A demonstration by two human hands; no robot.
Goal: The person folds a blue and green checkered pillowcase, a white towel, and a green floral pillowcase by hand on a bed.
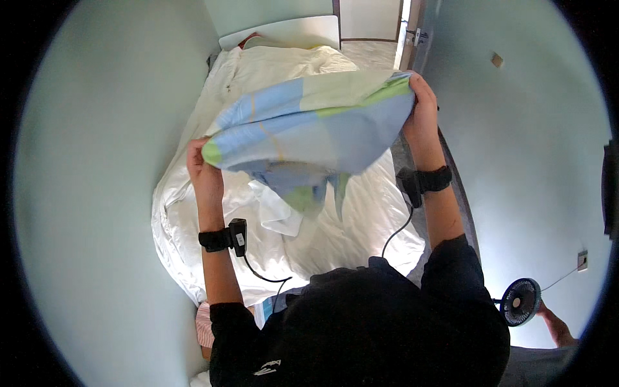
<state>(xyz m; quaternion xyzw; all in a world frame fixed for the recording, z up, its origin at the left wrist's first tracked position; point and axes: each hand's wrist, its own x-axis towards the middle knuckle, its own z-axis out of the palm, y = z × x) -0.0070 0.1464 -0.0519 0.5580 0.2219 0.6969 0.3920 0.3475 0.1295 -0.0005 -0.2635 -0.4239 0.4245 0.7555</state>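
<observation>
Between my hands, above the bed, a blue, green and white checked bed cloth (309, 126) is stretched out in the air. My left hand (204, 169) is closed on its left corner, at a green patch. Higher and to the right, my right hand (422, 113) grips the opposite corner. The cloth's lower part hangs loose in blurred folds; whether it is a pillowcase or a sheet I cannot tell. Beneath it lies a rumpled white quilt (348, 232), with a smaller white piece of fabric (278, 209) on top.
The bed's white headboard (290, 31) stands at the far end, and a pale wall runs along the left. A door (418, 35) stands at the far right. Near the lower right, another person's hand (556, 326) is beside a round black fan (521, 302). Cables trail from my wrist straps.
</observation>
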